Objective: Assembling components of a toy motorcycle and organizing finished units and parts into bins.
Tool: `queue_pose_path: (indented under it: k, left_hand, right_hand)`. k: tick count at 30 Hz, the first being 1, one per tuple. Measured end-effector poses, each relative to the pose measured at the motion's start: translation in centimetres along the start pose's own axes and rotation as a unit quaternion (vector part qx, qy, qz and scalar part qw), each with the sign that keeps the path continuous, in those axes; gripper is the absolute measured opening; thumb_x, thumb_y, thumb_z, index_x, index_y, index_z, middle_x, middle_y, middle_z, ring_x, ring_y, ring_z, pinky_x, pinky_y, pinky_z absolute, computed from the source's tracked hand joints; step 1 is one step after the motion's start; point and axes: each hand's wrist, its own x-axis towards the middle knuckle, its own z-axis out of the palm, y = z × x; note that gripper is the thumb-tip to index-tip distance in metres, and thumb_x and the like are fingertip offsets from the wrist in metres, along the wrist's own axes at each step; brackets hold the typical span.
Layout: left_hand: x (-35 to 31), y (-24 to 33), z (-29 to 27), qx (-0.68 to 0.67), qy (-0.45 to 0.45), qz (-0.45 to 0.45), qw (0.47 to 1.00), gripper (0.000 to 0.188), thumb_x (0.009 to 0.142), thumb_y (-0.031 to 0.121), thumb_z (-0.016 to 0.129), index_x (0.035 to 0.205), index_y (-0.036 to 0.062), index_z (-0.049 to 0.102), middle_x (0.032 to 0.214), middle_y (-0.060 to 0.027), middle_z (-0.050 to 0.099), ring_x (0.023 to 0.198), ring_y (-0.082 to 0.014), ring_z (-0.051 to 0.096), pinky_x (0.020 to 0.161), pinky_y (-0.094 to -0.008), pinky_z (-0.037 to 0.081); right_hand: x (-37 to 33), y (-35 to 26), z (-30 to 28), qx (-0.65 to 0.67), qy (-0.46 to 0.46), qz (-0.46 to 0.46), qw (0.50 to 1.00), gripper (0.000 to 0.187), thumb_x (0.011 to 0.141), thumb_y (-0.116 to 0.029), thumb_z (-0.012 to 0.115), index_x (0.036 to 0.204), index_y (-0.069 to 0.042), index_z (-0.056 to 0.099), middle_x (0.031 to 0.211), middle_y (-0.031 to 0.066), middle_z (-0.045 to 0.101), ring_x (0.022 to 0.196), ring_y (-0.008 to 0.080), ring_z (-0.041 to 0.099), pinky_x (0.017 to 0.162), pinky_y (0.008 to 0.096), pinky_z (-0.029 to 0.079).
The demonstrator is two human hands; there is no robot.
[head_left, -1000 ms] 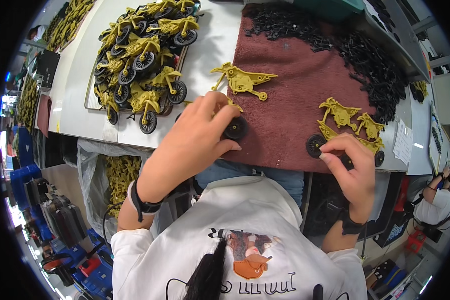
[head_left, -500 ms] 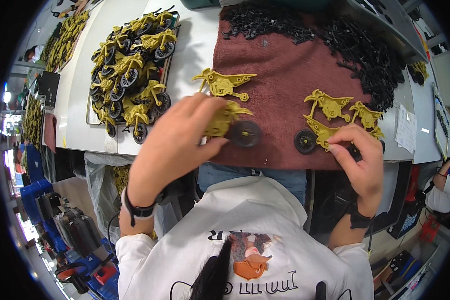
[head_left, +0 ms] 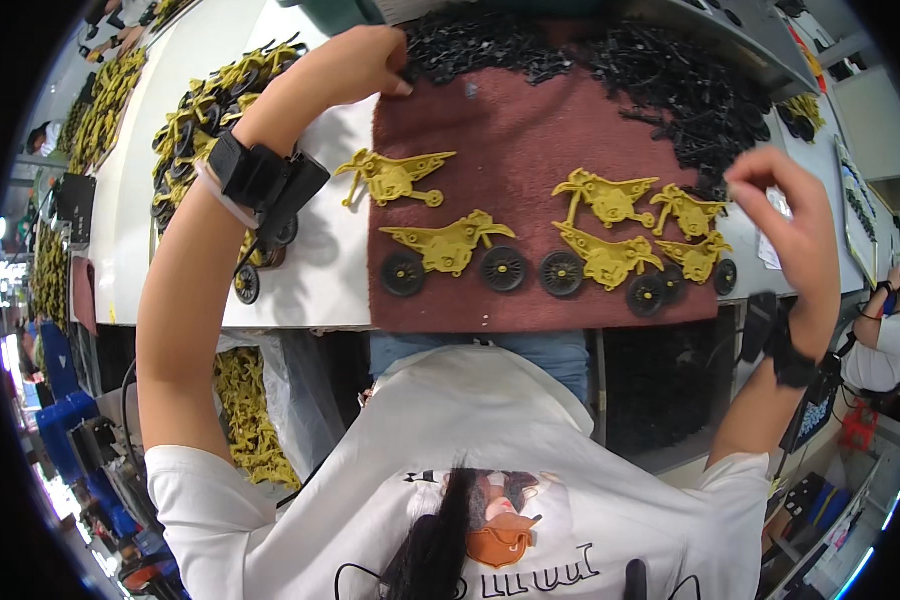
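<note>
My left hand (head_left: pixel 368 62) reaches to the far left corner of the maroon cloth (head_left: pixel 510 140), its fingers curled beside a pile of small black plastic parts (head_left: pixel 495 48). On the right, my right hand (head_left: pixel 795 220) pinches at the near end of another heap of black parts (head_left: pixel 692 95); what is in either hand's fingertips is too small to tell. Between them lie yellow toy motorcycle halves. A wheeled one (head_left: pixel 448 243) sits at the cloth's left, below a wheel-less one (head_left: pixel 390 178). Several more yellow halves (head_left: pixel 605 198) lie at the right, the nearer ones with black wheels (head_left: pixel 562 273).
A tray of piled yellow motorcycles (head_left: pixel 185 130) stands at the left, partly behind my left arm. Below the table edge hangs a bag of yellow parts (head_left: pixel 250 415). A grey metal box (head_left: pixel 760 45) borders the far right. Another person (head_left: pixel 880 340) works at far right.
My left hand has left the wheeled yellow half on the cloth and swung far forward to the black parts. My right hand has let go of a yellow half and moved right and forward.
</note>
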Motion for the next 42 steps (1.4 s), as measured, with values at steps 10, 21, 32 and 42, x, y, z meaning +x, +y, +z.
queue_pose_path:
  k: [10, 21, 32, 42]
  left_hand:
    - [0.6, -1.1, 0.7, -0.054, -0.028, -0.078, 0.995, 0.025, 0.074, 0.019, 0.074, 0.09, 0.0023, 0.064, 0.08, -0.0149, 0.066, 0.078, -0.031, 0.065, 0.069, -0.0398, 0.05]
    - [-6.5, 4.0, -4.1, -0.027, 0.169, -0.029, 0.985, 0.02, 0.091, 0.017, 0.054, 0.096, -0.0009, 0.061, 0.082, -0.0178, 0.066, 0.082, -0.0345, 0.063, 0.075, -0.0409, 0.049]
    - [-17.9, 11.5, -1.1, -0.517, 0.14, -0.042, 0.843, 0.009, 0.088, -0.001, 0.06, 0.096, -0.0031, 0.064, 0.104, -0.0098, 0.065, 0.08, -0.0111, 0.062, 0.063, -0.0228, 0.05]
    - [-19.9, 12.3, 2.3, -0.639, 0.062, -0.182, 0.745, 0.01, 0.08, -0.003, 0.068, 0.09, -0.0045, 0.069, 0.087, -0.0094, 0.068, 0.08, -0.0124, 0.063, 0.071, -0.0226, 0.048]
  right_hand:
    - [10.6, 6.2, 4.6, -0.208, -0.073, -0.08, 0.972, 0.021, 0.072, -0.013, 0.072, 0.09, -0.005, 0.065, 0.082, 0.0111, 0.064, 0.08, 0.0301, 0.063, 0.07, 0.0392, 0.05]
    - [9.6, 2.9, 4.2, -0.161, -0.084, -0.058, 0.982, 0.018, 0.068, 0.0, 0.068, 0.084, -0.002, 0.059, 0.084, 0.0086, 0.058, 0.073, 0.0252, 0.058, 0.067, 0.0332, 0.047]
    - [0.5, -5.1, 7.6, 0.279, -0.032, -0.01, 0.96, 0.019, 0.071, 0.014, 0.063, 0.086, 0.003, 0.061, 0.087, 0.0084, 0.06, 0.082, 0.015, 0.06, 0.074, 0.0251, 0.047]
    - [-0.5, -6.7, 13.3, 0.348, -0.015, 0.091, 0.933, 0.021, 0.079, 0.01, 0.062, 0.099, 0.006, 0.065, 0.095, 0.0064, 0.059, 0.075, 0.0101, 0.058, 0.069, 0.0217, 0.047]
